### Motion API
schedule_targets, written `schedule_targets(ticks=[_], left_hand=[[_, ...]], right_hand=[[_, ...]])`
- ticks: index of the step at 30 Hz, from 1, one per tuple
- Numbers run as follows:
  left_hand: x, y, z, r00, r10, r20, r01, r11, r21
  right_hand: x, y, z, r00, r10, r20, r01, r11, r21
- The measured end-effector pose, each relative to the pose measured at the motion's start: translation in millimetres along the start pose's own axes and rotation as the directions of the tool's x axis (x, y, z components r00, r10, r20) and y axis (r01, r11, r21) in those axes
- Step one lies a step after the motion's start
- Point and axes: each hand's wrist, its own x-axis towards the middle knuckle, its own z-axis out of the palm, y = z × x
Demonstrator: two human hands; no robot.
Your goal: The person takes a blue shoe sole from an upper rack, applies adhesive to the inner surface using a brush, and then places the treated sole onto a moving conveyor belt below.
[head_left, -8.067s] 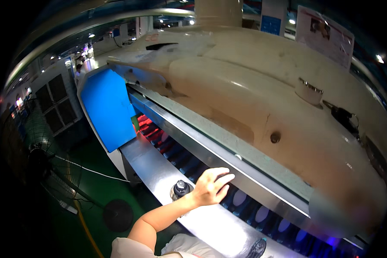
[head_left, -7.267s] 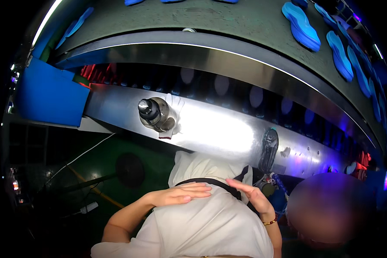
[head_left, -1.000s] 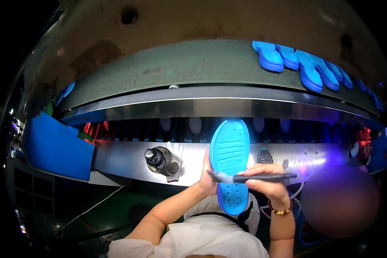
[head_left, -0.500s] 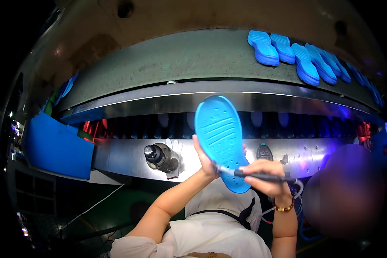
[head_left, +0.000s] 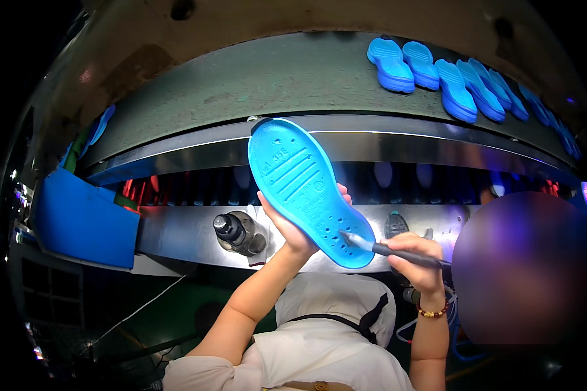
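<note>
My left hand [head_left: 292,233] is closed around the edges of a bright blue shoe sole [head_left: 300,176], its fingers partly hidden beneath. The sole is tilted, its wide end toward the upper left, with grooves and small holes on its face. A brush [head_left: 398,253] with a dark handle and pale tip is gripped in my right hand [head_left: 419,259]. The brush tip meets or hovers just over the narrower end of the sole. Behind the right hand, a dark sole-shaped piece [head_left: 396,225] lies on the metal ledge.
A dark-capped bottle [head_left: 238,233] stands on the metal ledge [head_left: 176,234] left of my hands. Several blue soles [head_left: 391,65] lie on the green conveyor belt [head_left: 241,91] behind. At the left is a blue panel [head_left: 88,218]. A blurred round shape [head_left: 525,267] covers the right side.
The blue sole has shifted up and left and tilted further over to the left. The brush has gone from the sole's left edge to its narrower end, near the right.
</note>
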Motion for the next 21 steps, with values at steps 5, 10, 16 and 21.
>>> schedule_targets(ticks=[5, 10, 16, 21], left_hand=[[1, 4, 3, 1.000, 0.009, 0.005, -0.009, 1.000, 0.021], [2, 1, 8, 0.999, 0.023, -0.041, -0.022, 0.999, 0.026], [2, 7, 6, 1.000, 0.001, 0.027, -0.004, 0.995, 0.104], [5, 1, 8, 1.000, 0.003, -0.027, 0.000, 0.995, 0.103]], right_hand=[[-3, -8, 0, 0.930, -0.195, 0.312, 0.214, 0.977, -0.027], [-5, 4, 2, 1.000, 0.003, 0.020, -0.004, 1.000, 0.027], [-12, 6, -5, 0.949, -0.096, 0.299, 0.008, 0.959, 0.283], [-15, 6, 10, 0.985, -0.115, 0.128, 0.116, 0.993, 0.003]])
